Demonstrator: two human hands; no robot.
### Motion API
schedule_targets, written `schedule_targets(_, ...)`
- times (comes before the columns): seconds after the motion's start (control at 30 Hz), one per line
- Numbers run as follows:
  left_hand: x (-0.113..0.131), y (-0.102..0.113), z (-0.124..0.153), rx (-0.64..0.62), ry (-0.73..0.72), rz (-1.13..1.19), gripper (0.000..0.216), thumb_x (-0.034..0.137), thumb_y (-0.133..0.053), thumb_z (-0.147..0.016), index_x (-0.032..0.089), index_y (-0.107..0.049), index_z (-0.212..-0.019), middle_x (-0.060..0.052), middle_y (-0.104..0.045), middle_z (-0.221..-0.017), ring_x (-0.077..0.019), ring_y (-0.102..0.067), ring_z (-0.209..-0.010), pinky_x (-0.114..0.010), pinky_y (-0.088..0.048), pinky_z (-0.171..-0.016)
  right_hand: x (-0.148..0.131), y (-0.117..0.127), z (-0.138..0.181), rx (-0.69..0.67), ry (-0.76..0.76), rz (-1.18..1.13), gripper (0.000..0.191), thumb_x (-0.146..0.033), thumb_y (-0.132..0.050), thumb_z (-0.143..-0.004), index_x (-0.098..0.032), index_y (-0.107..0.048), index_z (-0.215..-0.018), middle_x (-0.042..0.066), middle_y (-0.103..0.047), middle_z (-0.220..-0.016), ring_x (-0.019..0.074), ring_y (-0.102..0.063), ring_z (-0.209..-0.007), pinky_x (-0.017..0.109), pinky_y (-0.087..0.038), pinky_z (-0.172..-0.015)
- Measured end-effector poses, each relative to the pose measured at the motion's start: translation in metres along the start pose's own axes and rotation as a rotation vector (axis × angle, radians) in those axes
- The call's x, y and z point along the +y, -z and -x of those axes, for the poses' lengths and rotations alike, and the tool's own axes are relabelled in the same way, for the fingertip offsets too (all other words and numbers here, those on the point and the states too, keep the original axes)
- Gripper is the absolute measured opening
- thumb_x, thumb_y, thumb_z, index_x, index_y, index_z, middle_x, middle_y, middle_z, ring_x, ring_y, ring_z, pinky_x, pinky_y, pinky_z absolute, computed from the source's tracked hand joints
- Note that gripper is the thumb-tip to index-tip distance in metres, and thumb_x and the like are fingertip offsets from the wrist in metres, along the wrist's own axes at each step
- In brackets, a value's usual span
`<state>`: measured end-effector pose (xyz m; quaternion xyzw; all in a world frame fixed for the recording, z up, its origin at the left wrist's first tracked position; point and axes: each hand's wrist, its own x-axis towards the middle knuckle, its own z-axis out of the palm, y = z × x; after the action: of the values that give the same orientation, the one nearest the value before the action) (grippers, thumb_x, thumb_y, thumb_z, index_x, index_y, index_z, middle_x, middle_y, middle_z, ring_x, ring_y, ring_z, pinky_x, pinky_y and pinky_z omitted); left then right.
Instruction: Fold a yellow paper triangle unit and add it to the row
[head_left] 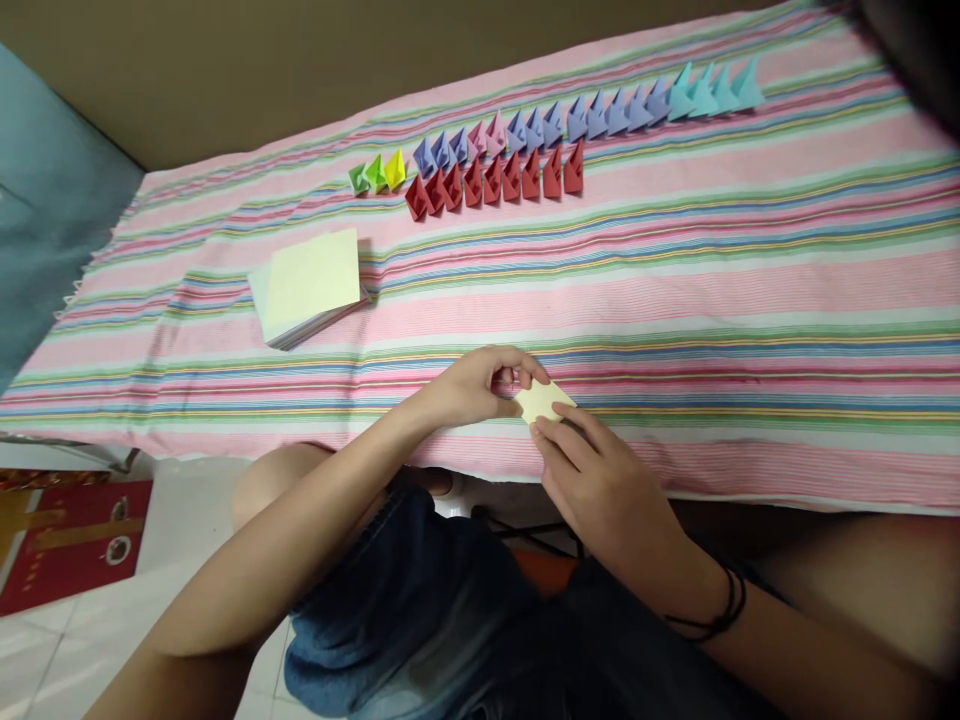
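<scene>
A small piece of pale yellow paper (545, 402), which looks folded, is held between both hands just above the near part of the striped cloth (750, 300). My left hand (487, 385) pinches its left corner between thumb and fingers. From the right and below, my right hand (592, 460) grips its lower right edge, fingers on top; the right thumb is mostly hidden. A dark cord bracelet circles the right wrist.
To the left lies a stack of paper sheets (315, 275), pale yellow on top. Along the back stand rows of folded paper pieces: red (492, 180), purple (616, 112), light blue (703, 95), pink (495, 133), green (376, 174) and yellow (394, 170). A red box (90, 540) is on the floor.
</scene>
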<state>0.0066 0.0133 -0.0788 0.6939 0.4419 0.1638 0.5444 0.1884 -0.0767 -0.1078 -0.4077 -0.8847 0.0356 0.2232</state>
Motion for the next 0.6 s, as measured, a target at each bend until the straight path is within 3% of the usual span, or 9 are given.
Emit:
schedule_targets(0.33, -0.003, -0.009, 0.000, 0.074, -0.056, -0.173, 0.037, 0.011, -0.071, -0.060, 0.016, -0.066, -0.097, 0.000, -0.053, -0.083, -0.0123, -0.049, -0.076, -0.024, -0.042, -0.068, 0.001, 0.003, 0.003, -0.028, 0.018, -0.018, 0.029, -0.006, -0.054, -0.085, -0.001, -0.065, -0.111, 0.015, -0.069, -0.109, 0.0321, -0.056, -0.115, 0.043, -0.054, -0.092)
schedule_targets(0.6, -0.001, 0.007, 0.001, -0.056, -0.052, -0.037, 0.030, 0.013, -0.063, -0.070, 0.016, -0.067, -0.099, -0.004, -0.061, -0.093, -0.0136, -0.054, -0.083, -0.027, -0.042, -0.073, 0.004, 0.008, 0.003, -0.036, 0.038, -0.024, 0.027, -0.006, -0.050, -0.087, -0.003, -0.068, -0.107, 0.014, -0.070, -0.108, 0.0307, -0.058, -0.115, 0.042, -0.055, -0.091)
